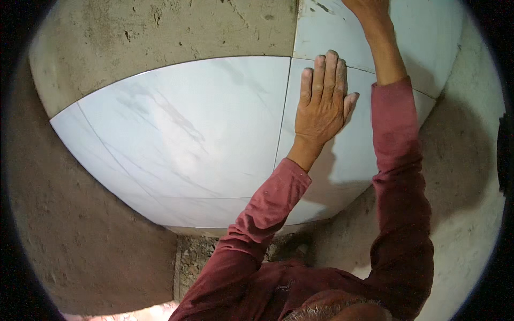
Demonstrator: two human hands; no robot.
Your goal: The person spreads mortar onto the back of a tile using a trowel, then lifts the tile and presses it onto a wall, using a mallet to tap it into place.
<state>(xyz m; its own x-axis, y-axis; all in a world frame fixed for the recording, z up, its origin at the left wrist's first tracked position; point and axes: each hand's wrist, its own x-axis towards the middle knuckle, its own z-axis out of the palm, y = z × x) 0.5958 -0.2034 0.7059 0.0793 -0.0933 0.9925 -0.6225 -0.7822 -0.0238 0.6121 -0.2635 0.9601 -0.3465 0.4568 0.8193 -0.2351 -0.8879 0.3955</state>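
Note:
My left hand (pixel 321 109) lies flat with its palm on a white tile (pixel 360 134) on the wall. Its fingers are stretched upward, the thumb stands out to the right, and pale dust coats the fingertips. The fingertips reach the joint with the upper tile (pixel 334 32). Farther up and to the right, my right hand (pixel 369 6) is cut off by the top edge over that upper tile, so its fingers are out of sight. Left of a thin vertical joint sits a large white tile (pixel 214 123) with grey marble veins.
Bare grey cement (pixel 187 32) covers the wall above the large left tile. Rough plastered walls stand at the left (pixel 96 214) and right (pixel 460 155). Below the tiles shows a strip of rubble-strewn floor (pixel 198 257).

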